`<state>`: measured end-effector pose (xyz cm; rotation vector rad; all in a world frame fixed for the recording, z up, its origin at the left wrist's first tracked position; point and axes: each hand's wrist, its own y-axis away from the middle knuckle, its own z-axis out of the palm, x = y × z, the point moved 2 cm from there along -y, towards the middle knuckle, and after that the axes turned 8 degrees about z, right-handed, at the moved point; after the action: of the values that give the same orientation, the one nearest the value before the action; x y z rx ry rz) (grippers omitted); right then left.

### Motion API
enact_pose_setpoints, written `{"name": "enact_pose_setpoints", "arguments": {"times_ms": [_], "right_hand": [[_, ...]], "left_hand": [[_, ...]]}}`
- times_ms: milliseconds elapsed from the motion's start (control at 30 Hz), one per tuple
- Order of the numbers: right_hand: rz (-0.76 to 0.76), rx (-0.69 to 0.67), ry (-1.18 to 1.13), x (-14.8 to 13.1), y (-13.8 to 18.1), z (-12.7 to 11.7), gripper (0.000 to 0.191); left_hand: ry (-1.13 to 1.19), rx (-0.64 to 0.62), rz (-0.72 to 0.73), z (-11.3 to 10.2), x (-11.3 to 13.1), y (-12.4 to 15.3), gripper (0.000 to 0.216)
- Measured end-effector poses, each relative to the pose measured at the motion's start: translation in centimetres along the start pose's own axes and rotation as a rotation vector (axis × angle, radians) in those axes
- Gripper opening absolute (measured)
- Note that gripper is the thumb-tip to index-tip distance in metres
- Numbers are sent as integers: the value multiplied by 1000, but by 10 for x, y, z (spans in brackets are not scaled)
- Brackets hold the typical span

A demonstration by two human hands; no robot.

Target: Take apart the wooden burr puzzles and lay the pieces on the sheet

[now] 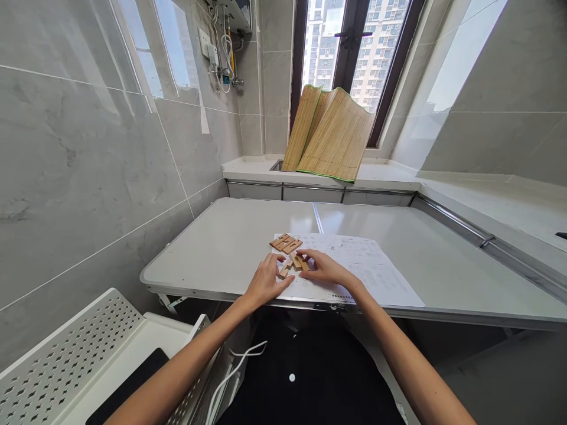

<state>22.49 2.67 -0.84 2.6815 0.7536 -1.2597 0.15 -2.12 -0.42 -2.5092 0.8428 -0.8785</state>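
Note:
Small notched wooden blocks lie close together on a printed white paper sheet (367,260) at the table's near edge. My left hand (267,281) is curled, with thumb and fingers around the ends of a pale notched wooden block (284,271). From the other side, my right hand (326,268) pinches a yellowish wooden block (304,264) between thumb and fingertips. Between them a light wooden block (295,261) leans against its neighbours. Just beyond my fingertips, several brown slotted wooden blocks (286,243) lie flat, side by side. The fingers partly cover the held blocks.
The white folding table (221,236) has a seam down its middle. A white perforated rack (84,348) with a dark flat object stands at lower left, near a white cable (225,378). A bamboo mat (332,133) leans by the window behind a ledge. A tiled wall borders the left.

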Motion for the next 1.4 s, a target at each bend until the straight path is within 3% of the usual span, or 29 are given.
{"name": "enact_pose_setpoints", "arguments": {"times_ms": [133, 367, 667, 833, 967, 1167, 1400], "right_hand": [[-24, -22, -8, -4, 0, 4, 66], [-15, 13, -6, -5, -4, 13, 65], [-30, -55, -93, -25, -7, 12, 65], [-81, -41, -182, -29, -4, 18, 69], [-69, 17, -210, -19, 6, 14, 68], [38, 202, -187, 10, 32, -6, 43], [263, 366, -264, 50, 76, -36, 37]], "left_hand": [[-6, 13, 30, -1, 1, 1, 35], [64, 73, -203, -1, -11, -1, 37], [145, 48, -115, -1, -22, -3, 50], [149, 74, -161, -5, -28, -3, 51], [161, 56, -194, -14, -33, -3, 58], [217, -35, -184, -27, -40, -4, 65], [472, 19, -307, -34, -59, -7, 42]]}}
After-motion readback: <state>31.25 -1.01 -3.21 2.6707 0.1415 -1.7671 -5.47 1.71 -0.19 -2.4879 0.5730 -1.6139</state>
